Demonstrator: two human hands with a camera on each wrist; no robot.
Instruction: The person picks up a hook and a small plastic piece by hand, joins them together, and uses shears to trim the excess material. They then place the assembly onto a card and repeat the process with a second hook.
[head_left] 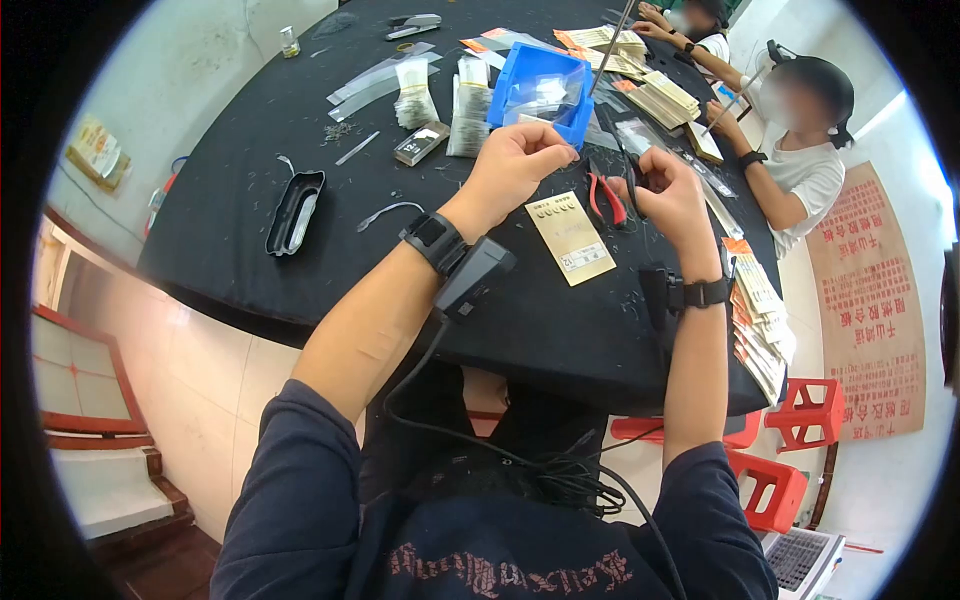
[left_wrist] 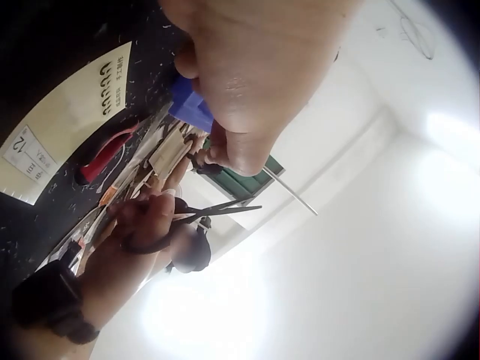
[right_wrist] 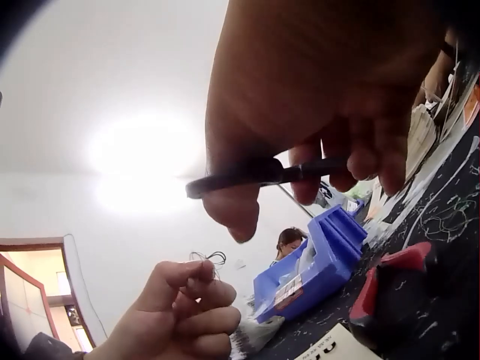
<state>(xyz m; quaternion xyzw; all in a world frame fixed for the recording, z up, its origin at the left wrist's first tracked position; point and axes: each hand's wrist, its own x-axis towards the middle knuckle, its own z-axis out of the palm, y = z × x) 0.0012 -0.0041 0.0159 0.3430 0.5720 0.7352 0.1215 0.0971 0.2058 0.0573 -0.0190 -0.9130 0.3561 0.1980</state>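
Observation:
My left hand is raised over the table, its thumb and forefinger pinching a fine dark looped strand. To the right, my right hand holds black-handled scissors by the finger loops. Their blades stand apart and point towards the left hand in the left wrist view. On the cloth below lies a cream card with a row of dark hooked shapes near its top and a label marked 12. Red-handled pliers lie between that card and the right hand.
A blue bin with clear plastic bags stands beyond the hands. Stacks of cards lie along the right. A black open case, a small dark box and a stapler are leftward. Other people sit at the right.

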